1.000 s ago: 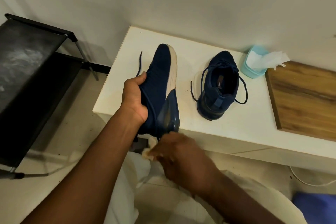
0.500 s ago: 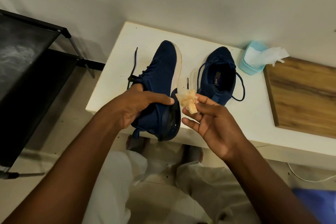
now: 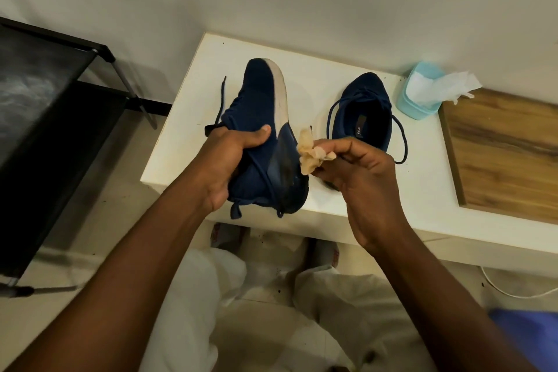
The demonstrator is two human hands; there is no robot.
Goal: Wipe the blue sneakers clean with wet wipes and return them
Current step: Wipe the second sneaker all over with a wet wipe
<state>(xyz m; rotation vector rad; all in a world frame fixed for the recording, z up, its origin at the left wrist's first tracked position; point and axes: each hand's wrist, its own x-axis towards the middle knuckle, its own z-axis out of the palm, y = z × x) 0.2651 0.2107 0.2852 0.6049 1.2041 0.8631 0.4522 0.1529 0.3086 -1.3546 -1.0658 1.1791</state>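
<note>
My left hand [image 3: 229, 163] grips a blue sneaker [image 3: 259, 106] around its middle, holding it on its side above the white table's [image 3: 377, 199] front left part, the white sole edge facing right. My right hand [image 3: 359, 175] pinches a crumpled, soiled wet wipe [image 3: 308, 154] right beside the sneaker's dark heel. The second blue sneaker [image 3: 362, 109] stands upright on the table just behind my right hand, its opening facing up and laces loose.
A light blue wipes pack [image 3: 419, 100] with a white wipe sticking out stands at the back of the table by the wall. A wooden board [image 3: 507, 154] lies on the table's right side. A black metal rack [image 3: 45, 118] stands at the left.
My right hand came up from below the table edge with the wipe, turned over and now holds it against the sneaker's heel. My left hand shifted its grip around the shoe.
</note>
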